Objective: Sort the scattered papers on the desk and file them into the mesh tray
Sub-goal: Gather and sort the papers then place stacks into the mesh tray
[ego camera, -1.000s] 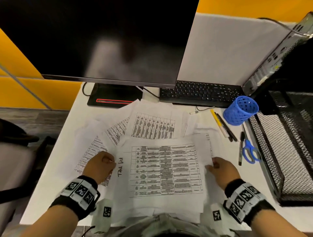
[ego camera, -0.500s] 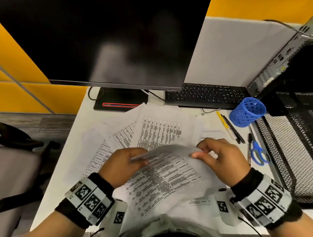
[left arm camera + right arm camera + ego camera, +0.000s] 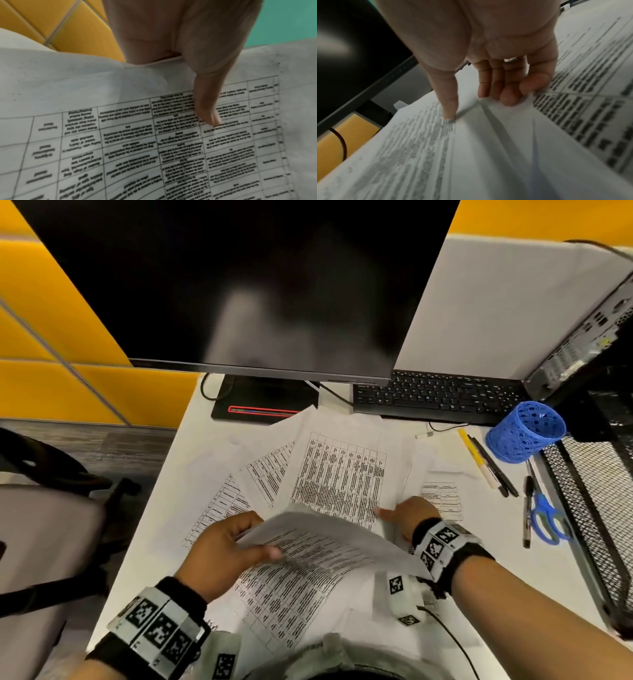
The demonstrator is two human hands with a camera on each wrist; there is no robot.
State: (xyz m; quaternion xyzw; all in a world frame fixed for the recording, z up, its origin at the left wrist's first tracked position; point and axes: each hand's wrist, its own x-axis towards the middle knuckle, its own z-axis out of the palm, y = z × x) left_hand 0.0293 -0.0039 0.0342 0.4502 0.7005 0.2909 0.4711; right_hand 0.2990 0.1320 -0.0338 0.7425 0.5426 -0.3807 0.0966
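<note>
Lots we can't make out on this desk

The print on the lifted sheet point(image 3: 318, 546) is too smeared for us to read, wrist views included, and its near end runs off the bottom of the head view. It covers the left hand point(image 3: 219, 553) fingers, so we only see the thumb on top. We can't tell how many papers point(image 3: 339, 474) overlap underneath. The right hand point(image 3: 407, 513) fingertips blur where they meet the pages. The mesh tray point(image 3: 596, 501) is cut by the right edge, the monitor point(image 3: 246, 282) by the top edge, the scissors point(image 3: 548, 520) fuzzy.
</note>
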